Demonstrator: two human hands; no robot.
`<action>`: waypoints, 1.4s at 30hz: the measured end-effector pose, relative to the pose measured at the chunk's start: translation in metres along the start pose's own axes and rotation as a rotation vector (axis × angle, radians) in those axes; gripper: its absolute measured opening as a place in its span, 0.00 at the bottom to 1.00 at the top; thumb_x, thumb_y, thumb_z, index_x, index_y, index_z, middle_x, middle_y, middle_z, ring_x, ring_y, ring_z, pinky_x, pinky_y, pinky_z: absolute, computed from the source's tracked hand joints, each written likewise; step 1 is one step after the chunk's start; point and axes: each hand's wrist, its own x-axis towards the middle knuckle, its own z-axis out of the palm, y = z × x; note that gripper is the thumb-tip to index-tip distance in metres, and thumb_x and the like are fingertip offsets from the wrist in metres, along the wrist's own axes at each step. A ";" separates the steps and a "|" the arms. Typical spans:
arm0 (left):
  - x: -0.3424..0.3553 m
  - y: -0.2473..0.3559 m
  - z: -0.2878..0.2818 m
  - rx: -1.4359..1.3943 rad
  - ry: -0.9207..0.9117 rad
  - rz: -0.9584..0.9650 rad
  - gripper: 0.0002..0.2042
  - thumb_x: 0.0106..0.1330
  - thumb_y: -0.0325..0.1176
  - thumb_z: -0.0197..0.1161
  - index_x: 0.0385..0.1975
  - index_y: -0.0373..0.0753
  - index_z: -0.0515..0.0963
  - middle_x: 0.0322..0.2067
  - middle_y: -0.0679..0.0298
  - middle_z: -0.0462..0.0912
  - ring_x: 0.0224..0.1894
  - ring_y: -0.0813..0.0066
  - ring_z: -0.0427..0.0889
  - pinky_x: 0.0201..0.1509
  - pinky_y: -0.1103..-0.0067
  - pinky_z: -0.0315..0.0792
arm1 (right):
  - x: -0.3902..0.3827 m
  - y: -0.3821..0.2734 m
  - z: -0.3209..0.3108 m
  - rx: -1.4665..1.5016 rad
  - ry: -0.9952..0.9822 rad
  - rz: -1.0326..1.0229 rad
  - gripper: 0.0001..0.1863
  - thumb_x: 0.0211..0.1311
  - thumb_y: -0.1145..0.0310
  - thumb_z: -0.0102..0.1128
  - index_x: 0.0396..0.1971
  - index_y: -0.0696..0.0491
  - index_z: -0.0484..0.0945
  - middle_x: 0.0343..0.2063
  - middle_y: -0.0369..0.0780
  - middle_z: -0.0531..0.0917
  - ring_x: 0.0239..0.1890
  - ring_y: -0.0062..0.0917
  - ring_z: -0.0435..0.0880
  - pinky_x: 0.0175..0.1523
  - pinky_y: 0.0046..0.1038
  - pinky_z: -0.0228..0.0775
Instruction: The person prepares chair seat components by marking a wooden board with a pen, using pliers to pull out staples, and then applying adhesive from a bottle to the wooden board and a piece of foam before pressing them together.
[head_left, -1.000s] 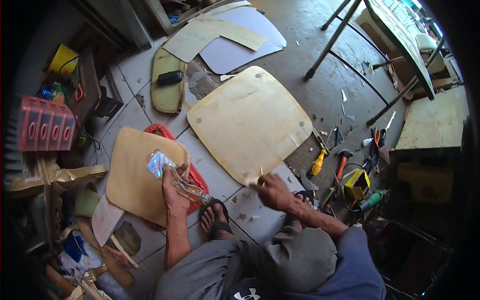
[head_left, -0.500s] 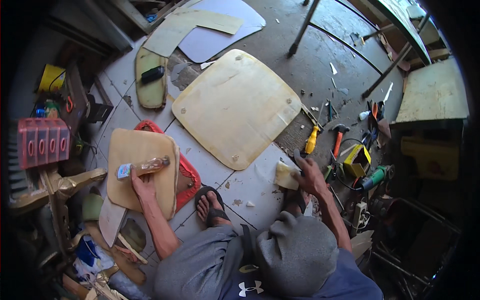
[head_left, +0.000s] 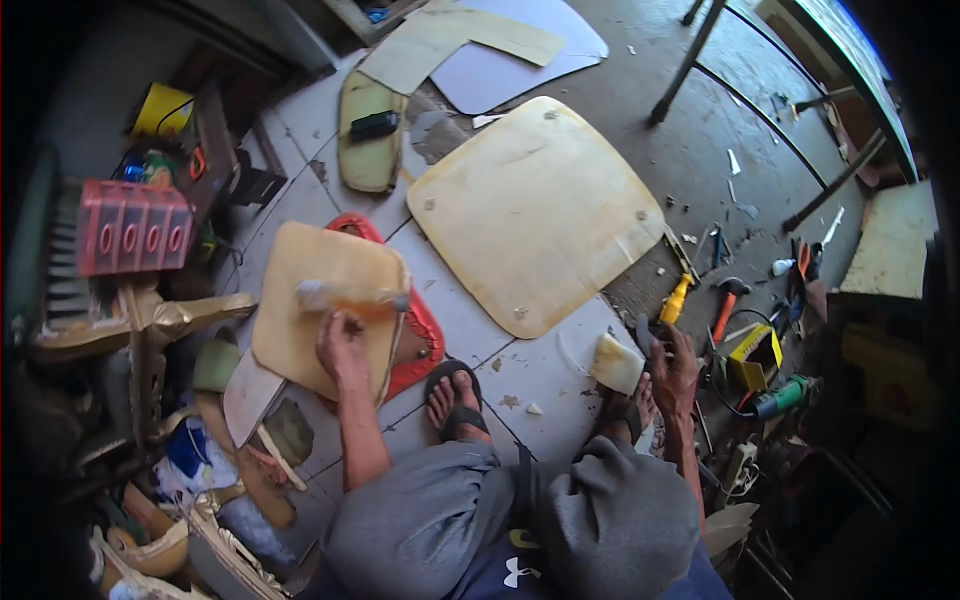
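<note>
Left hand point(head_left: 342, 343) just below bottle point(head_left: 352, 295)

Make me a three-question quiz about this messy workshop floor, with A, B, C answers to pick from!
1. Where does the left hand rest?
A. on the small tan board
B. on the hammer
C. on the pink crate

2. What colour is the tray peeking out from under that small board?
A. blue
B. red
C. green

3. How is the big tan board placed?
A. standing against a wall
B. held up in the air
C. lying flat on the floor

Answers:
1. A, the fingers sit on the small board, just below a blurred bottle-like thing.
2. B, a red edge shows along the board's right side.
3. C, it lies flat on the tiles, with neither the left hand nor the right hand touching it.
</note>
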 end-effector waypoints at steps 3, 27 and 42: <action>-0.043 -0.002 0.036 0.155 -0.103 0.081 0.11 0.67 0.28 0.60 0.47 0.35 0.75 0.35 0.60 0.80 0.35 0.71 0.80 0.39 0.74 0.76 | 0.027 -0.084 0.026 0.118 -0.234 -0.090 0.21 0.63 0.69 0.63 0.56 0.55 0.76 0.42 0.46 0.79 0.41 0.34 0.83 0.46 0.32 0.77; -0.058 0.192 -0.019 0.962 0.111 0.752 0.12 0.73 0.33 0.54 0.42 0.30 0.78 0.39 0.57 0.83 0.42 0.71 0.82 0.49 0.74 0.77 | 0.089 -0.204 0.108 0.969 -1.026 0.045 0.30 0.56 0.63 0.72 0.55 0.60 0.71 0.49 0.46 0.81 0.51 0.29 0.80 0.54 0.32 0.73; -0.104 0.007 -0.136 -0.248 0.362 0.067 0.23 0.75 0.38 0.50 0.66 0.36 0.59 0.63 0.52 0.67 0.65 0.55 0.68 0.69 0.57 0.66 | 0.076 -0.157 0.062 1.138 -0.683 0.138 0.26 0.57 0.66 0.70 0.54 0.56 0.73 0.45 0.42 0.82 0.47 0.25 0.79 0.53 0.31 0.71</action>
